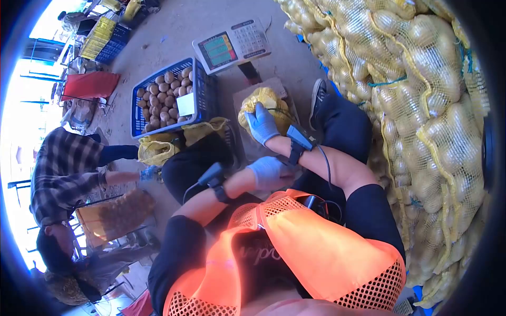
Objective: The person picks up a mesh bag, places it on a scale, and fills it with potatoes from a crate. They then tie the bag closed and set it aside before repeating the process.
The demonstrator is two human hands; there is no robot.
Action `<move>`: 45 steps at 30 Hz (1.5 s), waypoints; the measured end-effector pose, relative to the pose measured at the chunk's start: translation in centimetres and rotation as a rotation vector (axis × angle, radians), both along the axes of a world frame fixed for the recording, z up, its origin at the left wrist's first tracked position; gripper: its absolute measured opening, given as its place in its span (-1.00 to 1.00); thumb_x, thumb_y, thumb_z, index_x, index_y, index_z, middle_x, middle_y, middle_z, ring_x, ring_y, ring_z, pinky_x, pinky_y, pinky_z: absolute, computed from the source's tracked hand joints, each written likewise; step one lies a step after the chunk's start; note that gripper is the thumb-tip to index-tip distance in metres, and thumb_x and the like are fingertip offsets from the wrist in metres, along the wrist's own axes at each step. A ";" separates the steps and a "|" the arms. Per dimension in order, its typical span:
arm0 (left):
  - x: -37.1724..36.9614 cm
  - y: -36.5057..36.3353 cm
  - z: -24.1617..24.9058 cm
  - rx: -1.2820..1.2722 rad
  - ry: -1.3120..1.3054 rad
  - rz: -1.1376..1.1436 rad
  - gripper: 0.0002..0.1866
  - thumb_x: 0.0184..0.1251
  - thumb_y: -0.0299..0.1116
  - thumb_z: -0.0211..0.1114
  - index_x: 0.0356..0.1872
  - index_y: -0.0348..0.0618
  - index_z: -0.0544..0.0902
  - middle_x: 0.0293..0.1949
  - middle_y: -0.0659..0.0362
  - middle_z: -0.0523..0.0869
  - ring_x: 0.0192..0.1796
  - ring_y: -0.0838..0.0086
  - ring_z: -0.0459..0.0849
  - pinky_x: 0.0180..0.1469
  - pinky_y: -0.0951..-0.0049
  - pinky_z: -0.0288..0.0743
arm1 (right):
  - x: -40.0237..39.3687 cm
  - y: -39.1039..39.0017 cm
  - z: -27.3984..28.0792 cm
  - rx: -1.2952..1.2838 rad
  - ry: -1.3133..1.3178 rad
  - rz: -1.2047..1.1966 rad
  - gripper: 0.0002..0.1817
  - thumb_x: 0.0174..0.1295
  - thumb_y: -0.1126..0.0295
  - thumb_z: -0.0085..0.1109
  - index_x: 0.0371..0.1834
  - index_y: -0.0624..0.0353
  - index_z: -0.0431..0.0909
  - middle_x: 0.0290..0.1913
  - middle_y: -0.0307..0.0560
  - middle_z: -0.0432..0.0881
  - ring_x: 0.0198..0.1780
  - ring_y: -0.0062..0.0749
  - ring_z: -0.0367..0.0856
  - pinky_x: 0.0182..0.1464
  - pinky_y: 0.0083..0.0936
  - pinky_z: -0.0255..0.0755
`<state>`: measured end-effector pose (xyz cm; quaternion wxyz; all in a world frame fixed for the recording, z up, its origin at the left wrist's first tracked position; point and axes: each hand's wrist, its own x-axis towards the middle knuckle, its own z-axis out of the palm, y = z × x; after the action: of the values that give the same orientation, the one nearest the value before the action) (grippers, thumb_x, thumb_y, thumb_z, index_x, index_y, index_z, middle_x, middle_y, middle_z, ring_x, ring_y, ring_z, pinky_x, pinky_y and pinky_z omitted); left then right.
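A yellow mesh bag (278,117) of round produce sits on the platform (240,97) of a weighing scale. My right hand (262,124), in a blue-grey glove, is closed on the bag's near left side. My left hand (268,173), in a similar glove, is low and near my lap, its fingers curled; whether it holds anything is too blurred to tell. Behind the bag stands the scale's display (217,51) with lit green figures and a keypad. Left of the scale, a blue crate (203,100) holds many brown round items (163,100) and a pale card (186,105).
Filled mesh sacks (437,131) are piled high along the right. At the left, a person in a checked shirt (63,168) has a gloved hand (150,173) near a yellow mesh bag (158,150). Another blue crate (112,45) stands at the upper left.
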<state>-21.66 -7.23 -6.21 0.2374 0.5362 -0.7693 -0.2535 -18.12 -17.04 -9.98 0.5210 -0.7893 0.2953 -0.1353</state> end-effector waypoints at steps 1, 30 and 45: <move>1.4 -0.1 4.4 0.141 0.171 0.134 -0.82 0.26 -0.32 0.21 -0.21 -0.17 0.63 -0.27 0.15 0.67 -0.22 0.43 0.64 -0.12 0.38 0.51 | -0.5 0.9 -1.0 0.018 0.008 -0.003 -0.65 0.29 0.16 0.05 -0.18 0.28 0.35 -0.23 0.31 0.54 -0.10 0.14 0.54 -0.14 -0.15 0.37; 6.9 -4.3 5.0 -0.381 -0.085 1.031 -0.91 0.17 -0.38 0.26 -0.37 -0.16 0.62 -0.41 0.10 0.64 -0.36 0.16 0.61 -0.27 0.33 0.49 | 0.0 -6.9 3.1 1.400 -0.130 0.182 -0.45 0.32 -0.21 -0.23 -0.18 0.04 0.51 -0.35 -0.12 0.61 -0.31 -0.37 0.61 -0.23 -0.40 0.47; 14.5 -7.0 -5.1 0.017 1.463 1.406 -0.87 0.19 -0.39 0.29 -0.32 -0.23 0.64 -0.49 0.16 0.69 -0.57 0.49 0.61 -0.61 0.49 0.42 | -1.8 -8.2 0.1 -0.461 -0.093 0.496 -0.55 -0.22 0.40 0.39 -0.14 0.11 0.55 -0.08 0.10 0.51 -0.02 0.02 0.49 0.04 -0.26 0.40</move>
<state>-7.19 -14.19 -11.32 0.7416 0.5824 0.0566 -0.3280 -19.93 -25.20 -9.90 0.3589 -0.9271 0.0319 -0.1032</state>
